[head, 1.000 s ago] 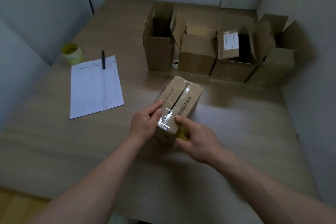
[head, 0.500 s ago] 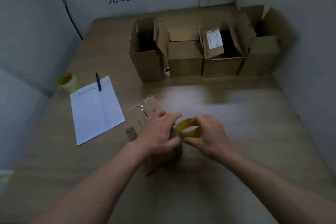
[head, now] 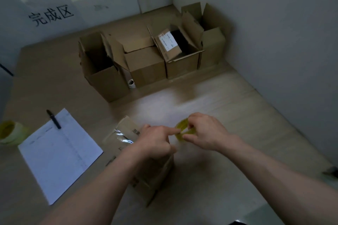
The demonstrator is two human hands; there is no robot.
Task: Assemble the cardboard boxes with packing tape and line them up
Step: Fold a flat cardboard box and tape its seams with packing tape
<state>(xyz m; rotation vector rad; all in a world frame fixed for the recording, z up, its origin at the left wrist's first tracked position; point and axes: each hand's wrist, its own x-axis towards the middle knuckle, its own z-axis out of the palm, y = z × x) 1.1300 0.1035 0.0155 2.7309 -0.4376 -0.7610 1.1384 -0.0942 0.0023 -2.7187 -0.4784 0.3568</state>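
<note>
Head view, counter: a wood-grain counter (head: 228,107) filled the frame, closed in by pale walls at the back and right.
Box in work: a small cardboard box (head: 126,133) lay near the front middle of the counter, under the left forearm, with a glossy strip of clear tape along its top seam and printed characters on 1 flap.
Left hand: the left hand (head: 155,143) rested over the box's right end, fingers curled, its forefinger stretched right to touch the tape roll; whether it pinched the tape end could not be told through the blur.
Right hand: the right hand (head: 204,131) gripped a small yellow tape roll (head: 183,129) between thumb and curled fingers, just right of the box and above the counter.
Finished row: 4 open cardboard boxes (head: 146,67) stood side by side at the back, flaps up, the third bearing a white label.
Loose roll: a small white roll (head: 131,83) sat between the 2 leftmost boxes.
Paperwork: a white sheet (head: 60,151) lay left of the box, a black pen (head: 54,119) across its far corner.
Spare tape: a larger yellow-green tape roll (head: 9,132) sat at the left edge.
Sign: black characters (head: 51,15) marked the back wall.
</note>
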